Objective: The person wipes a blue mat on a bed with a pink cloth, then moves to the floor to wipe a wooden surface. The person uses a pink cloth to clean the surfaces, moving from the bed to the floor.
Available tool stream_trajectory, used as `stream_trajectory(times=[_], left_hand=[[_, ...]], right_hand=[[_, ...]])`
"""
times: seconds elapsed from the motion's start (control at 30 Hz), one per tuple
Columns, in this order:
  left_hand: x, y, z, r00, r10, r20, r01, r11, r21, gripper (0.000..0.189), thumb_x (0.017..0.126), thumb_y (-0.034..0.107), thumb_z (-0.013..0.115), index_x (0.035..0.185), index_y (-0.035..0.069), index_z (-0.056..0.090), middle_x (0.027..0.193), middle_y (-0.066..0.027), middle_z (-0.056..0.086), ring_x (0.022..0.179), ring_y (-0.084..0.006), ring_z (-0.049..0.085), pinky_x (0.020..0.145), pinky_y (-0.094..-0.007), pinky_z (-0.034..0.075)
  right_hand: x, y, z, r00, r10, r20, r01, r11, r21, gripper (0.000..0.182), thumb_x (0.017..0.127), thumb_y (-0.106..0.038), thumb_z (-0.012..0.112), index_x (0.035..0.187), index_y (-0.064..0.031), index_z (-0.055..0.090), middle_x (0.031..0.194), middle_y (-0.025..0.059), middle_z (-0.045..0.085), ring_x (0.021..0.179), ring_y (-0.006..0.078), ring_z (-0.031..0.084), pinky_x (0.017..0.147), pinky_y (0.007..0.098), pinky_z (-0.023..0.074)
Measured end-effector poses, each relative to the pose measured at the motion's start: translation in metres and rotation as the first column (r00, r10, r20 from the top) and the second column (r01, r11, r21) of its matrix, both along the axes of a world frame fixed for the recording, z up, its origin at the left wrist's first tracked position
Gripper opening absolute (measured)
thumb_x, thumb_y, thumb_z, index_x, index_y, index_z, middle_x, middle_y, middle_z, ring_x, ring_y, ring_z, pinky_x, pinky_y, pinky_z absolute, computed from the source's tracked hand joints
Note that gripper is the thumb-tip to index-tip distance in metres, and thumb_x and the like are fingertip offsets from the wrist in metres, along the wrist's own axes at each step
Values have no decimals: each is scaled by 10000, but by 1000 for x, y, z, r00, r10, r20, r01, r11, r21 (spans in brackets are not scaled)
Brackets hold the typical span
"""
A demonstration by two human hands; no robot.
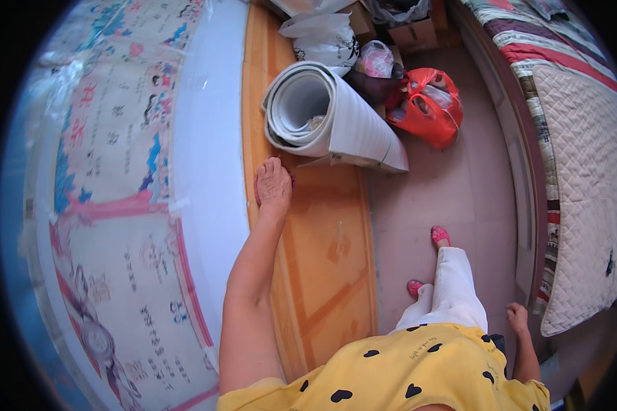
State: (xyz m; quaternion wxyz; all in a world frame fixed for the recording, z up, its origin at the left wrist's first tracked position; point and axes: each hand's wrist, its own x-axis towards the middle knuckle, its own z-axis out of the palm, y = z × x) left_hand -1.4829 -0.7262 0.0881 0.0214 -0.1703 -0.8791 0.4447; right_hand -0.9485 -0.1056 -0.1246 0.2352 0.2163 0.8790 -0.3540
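Note:
My left hand [274,181] presses a dark red cloth [292,180] against the orange wooden panel [334,231] beside the white wall; most of the cloth is hidden beneath the palm. Just beyond that hand a large rolled white foam mat [360,123] stands with its open end towards me, and something small lies inside the roll. My right hand [517,316] hangs at my side near the bed, its fingers curled; whether it holds anything cannot be told.
Behind the roll are a red plastic bag [432,113], a white plastic bag [326,43] and cardboard boxes [414,36]. A bed with a cream quilted cover [586,195] runs along the right, past the tiled floor [442,200]. Printed paper certificates [128,287] cover the left wall.

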Motion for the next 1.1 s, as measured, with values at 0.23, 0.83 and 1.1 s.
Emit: stream_trajectory(times=[0.23, 0.83, 1.1], left_hand=[[107, 26, -66, 771, 106, 628, 60, 970, -237, 331, 888, 260, 501, 1128, 113, 674, 1246, -124, 533, 1174, -278, 457, 870, -425, 402], [92, 50, -165, 649, 153, 745, 99, 954, -282, 321, 896, 292, 552, 1131, 110, 671, 1156, -87, 579, 1154, -258, 516, 793, -385, 503], [57, 21, -224, 814, 300, 497, -427, 889, 164, 368, 883, 318, 548, 1126, 61, 650, 1269, -143, 546, 1193, -278, 478, 954, -416, 418]], right_hand=[[-159, -17, 56, 986, 77, -146, -84, 995, -46, 229, 796, -13, 538, 995, 13, 650, 876, 169, 657, 819, 303, 646, 752, 376, 507], [32, -149, 32, 805, -402, 436, 452, 892, -12, 237, 880, -56, 565, 1089, -14, 669, 798, 94, 661, 702, 160, 631, 695, 311, 526], [26, -162, -11, 851, -404, 335, 420, 907, 27, 225, 879, -83, 563, 1063, -4, 665, 811, 123, 664, 705, 197, 642, 688, 325, 514]])
